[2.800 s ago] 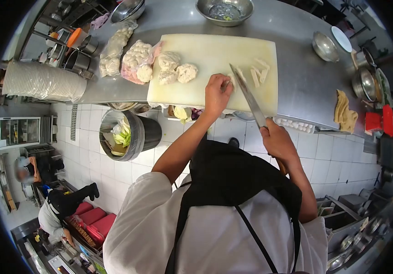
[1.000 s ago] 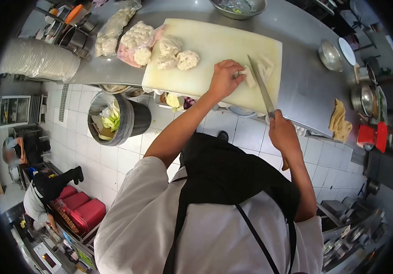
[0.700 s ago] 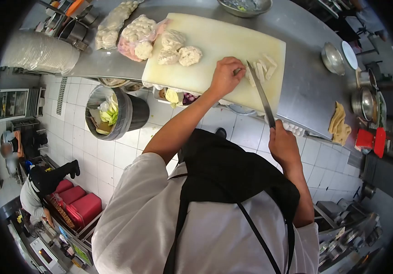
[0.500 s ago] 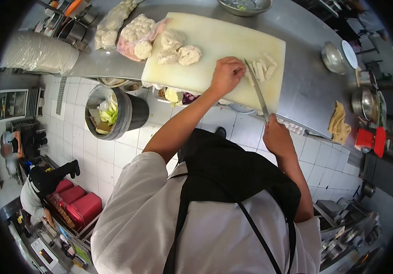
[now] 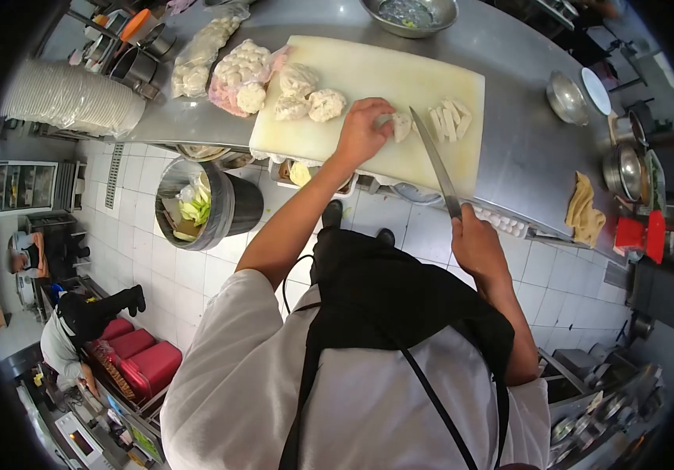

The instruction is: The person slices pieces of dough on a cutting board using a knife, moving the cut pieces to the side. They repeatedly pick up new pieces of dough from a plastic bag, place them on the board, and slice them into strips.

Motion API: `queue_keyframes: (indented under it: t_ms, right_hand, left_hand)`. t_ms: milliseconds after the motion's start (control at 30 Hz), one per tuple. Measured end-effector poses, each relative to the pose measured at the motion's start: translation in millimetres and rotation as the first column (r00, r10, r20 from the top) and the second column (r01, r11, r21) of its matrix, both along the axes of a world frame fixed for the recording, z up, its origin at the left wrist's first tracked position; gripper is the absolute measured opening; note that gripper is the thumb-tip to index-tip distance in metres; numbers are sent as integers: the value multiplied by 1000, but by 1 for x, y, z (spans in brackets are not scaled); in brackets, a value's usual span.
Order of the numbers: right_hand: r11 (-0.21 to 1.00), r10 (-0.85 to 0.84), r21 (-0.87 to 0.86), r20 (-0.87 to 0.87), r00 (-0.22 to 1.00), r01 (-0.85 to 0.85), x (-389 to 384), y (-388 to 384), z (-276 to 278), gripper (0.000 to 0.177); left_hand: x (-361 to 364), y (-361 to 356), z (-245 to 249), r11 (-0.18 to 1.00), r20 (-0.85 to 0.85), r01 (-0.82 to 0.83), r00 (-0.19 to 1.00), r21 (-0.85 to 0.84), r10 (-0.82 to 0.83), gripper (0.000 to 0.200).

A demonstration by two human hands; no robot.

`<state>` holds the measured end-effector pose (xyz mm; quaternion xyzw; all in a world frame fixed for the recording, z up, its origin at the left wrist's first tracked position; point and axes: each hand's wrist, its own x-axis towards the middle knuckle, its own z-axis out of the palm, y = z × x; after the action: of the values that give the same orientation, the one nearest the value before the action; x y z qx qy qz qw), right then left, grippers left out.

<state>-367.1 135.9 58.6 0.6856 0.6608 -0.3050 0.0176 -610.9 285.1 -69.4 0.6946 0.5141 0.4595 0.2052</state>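
On the white cutting board (image 5: pixel 368 66), my left hand (image 5: pixel 367 129) has its fingers curled against a pale, doughy-looking piece (image 5: pixel 401 125). My right hand (image 5: pixel 480 244) is wrapped around the handle of a long knife (image 5: pixel 436 163). Its blade points up and to the left across the board, with the tip just right of that piece. To the right of the blade lie several pale cut strips (image 5: pixel 451 121) in a loose group. Whole rounded lumps (image 5: pixel 326 106) of similar pale food rest on the board's left side.
Bags of pale lumps (image 5: pixel 241 66) lie by the board's left edge. A metal bowl (image 5: pixel 411 17) stands behind it, another bowl (image 5: pixel 567 98) at the right. Below the counter is a bin (image 5: pixel 231 205) with scraps. A yellow cloth (image 5: pixel 585 211) hangs at the counter's right edge. Two people are at the far left.
My left hand has shifted left, and the pale piece beside its fingers now shows. The knife tip has moved slightly left. The cut strips sit closer together.
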Motion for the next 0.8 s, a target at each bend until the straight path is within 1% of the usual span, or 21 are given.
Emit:
queue_keyframes:
  t_ms: [67,167,267,367,467,667,800]
  right_hand:
    - [1000,1,25,12,1000,-1,2,-4,-10,28]
    - [997,5,80,44,999,-8,11,3,-24,28]
    - [996,24,82,33,999,-27,12,9,-21,29]
    - [1000,-3,13,-11,1000,4,2,9,0,29]
    - [999,-4,-41,1,1000,4,-4,6,10,29]
    - [999,6,-44,21,1000,-5,-6,4,-10,28]
    - [999,32,-27,-6,999,-32,-10,28,-25,25]
  left_hand:
    - [0,6,0,996,46,70,997,-57,-67,22]
    - [8,6,-1,957,124,138,986,-254,-110,23]
    - [23,-3,-4,977,105,85,992,-197,-65,22]
    - [35,-13,-3,983,199,55,980,-177,-19,18]
    - [36,-14,-8,991,254,24,967,-132,11,16]
    - [35,-14,-11,990,277,50,961,-128,-13,12]
    - [34,-13,-8,992,221,39,975,-116,-12,11]
